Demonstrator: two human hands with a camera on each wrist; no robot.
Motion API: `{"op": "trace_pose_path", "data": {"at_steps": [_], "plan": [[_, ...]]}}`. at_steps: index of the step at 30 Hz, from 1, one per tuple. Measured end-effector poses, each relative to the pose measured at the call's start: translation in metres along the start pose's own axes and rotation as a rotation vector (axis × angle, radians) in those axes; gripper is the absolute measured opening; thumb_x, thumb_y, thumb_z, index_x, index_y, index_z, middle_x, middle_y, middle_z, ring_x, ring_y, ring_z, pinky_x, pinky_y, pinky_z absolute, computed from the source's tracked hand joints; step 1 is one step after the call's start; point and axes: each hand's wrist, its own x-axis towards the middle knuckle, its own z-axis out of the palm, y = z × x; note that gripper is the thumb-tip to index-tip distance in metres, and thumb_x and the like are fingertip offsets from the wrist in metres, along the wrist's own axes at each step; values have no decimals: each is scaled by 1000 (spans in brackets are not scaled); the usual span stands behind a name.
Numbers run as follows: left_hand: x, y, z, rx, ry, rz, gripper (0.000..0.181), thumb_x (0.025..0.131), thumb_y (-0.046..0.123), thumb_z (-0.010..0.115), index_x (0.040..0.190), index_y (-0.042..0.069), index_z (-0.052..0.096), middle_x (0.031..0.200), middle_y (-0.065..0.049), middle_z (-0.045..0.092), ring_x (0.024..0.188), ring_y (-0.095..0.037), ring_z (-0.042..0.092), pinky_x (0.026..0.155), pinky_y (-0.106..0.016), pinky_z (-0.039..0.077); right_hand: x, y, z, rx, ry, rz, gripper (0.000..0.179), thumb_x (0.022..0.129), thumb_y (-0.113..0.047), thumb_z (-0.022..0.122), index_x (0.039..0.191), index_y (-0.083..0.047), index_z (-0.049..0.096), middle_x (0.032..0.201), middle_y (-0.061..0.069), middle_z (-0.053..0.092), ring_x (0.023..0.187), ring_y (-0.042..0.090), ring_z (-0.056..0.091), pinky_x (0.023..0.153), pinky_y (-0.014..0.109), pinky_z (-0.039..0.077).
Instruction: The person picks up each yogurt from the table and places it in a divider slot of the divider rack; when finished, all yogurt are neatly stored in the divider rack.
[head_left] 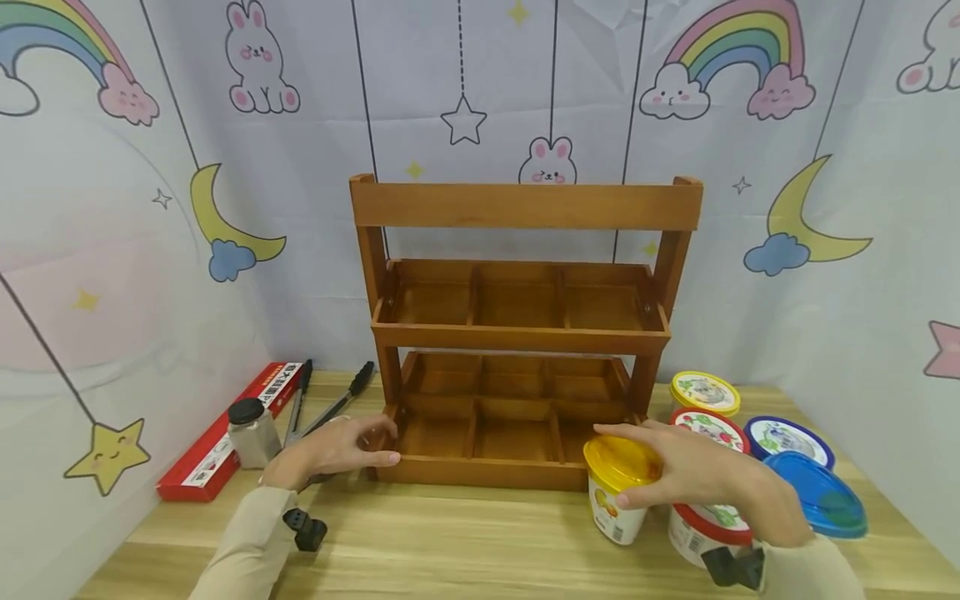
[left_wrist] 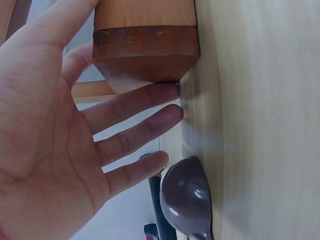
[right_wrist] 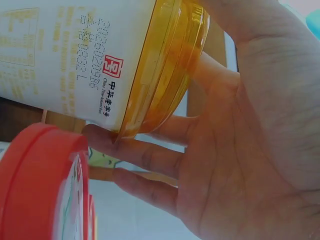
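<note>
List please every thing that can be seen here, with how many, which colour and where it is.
wooden rack: 1, brown, two tiers of compartments, standing at the back middle of the table
table: 1, light wood, under everything
yellow-lidded tub: 1, white body, in front of the rack's right corner
red-lidded tubs: 2, white bodies, right of the rack
yellow-rimmed tub: 1, beside the rack's right post
blue-lidded tubs: 2, far right
red box: 1, long, lying at the left
jar: 1, clear with black cap, by the red box
tongs: 1, black tips, left of the rack
backdrop: pale, with rainbows, moons, stars and rabbits
left hand: fingers straight against the rack's left corner
right hand: fingers on the yellow lid's edge
</note>
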Motion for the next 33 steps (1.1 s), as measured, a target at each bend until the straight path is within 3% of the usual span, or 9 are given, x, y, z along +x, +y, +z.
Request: {"op": "trace_pose_path", "data": {"at_steps": [5,11,18,25,33], "plan": [[-1,-1,1,-4,-4,23,46,93,51,67,122,16,61,85,4,58,72,-12,51,66,-34,42,3,-3,-1,13,-11,-1,81,81,-56,77,150,-27,46,137,19,53,102,27,56,82,58,50],[-2,-1,1,19,-2,17,45,93,52,66,120,17,61,74,4,51,61,-9,44,58,-30,37,8,-9,-6,25,-9,-31,80,83,-55,75,151,-27,43,138,13,55,113,36,55,86,59,49],[-2,1,-1,23,-3,7,48,93,54,65,121,16,60,75,4,51,61,-9,45,58,-30,37,17,-18,-12,39,-2,-31,81,83,-54,75,152,-26,42,132,7,55,103,22,53,83,47,50],[-1,4,-2,11,-13,0,48,93,53,65,122,15,59,75,3,51,60,-10,44,57,-30,37,27,-28,-13,50,16,-76,80,84,-54,74,152,-27,42,130,7,57,102,21,55,84,45,49],[-1,1,1,9,-2,4,46,92,53,66,118,16,59,72,4,48,56,-8,42,57,-29,35,39,-42,-16,24,38,-86,80,83,-58,74,152,-36,41,129,3,57,98,18,55,81,42,48]]}}
